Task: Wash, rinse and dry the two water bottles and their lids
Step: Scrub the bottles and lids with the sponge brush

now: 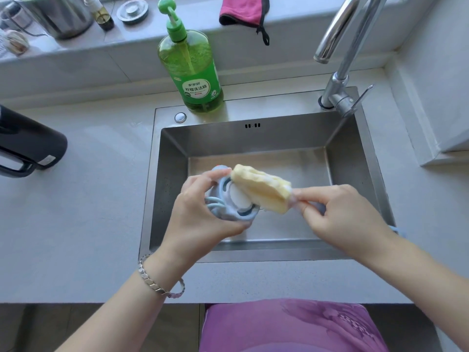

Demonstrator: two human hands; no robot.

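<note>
On the worktop [101,199] at far left sat a black bottle [28,146], well apart from the action. Green dish soap [195,72] stood on the sink's back rim. Over the steel sink [253,138], the left hand [200,212] gripped a pale blue lid [233,201], fingers curled round it, and the yellow sponge [261,189] was pressed right against its top! The right hand [340,214] pinched the sponge's handle. At the right rose the tap [340,80].

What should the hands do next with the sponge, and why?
Probably rub the yellow sponge over the blue lid: the left hand grips the lid above the sink, the right hand holds the sponge, and the sponge rests against the lid.
</note>
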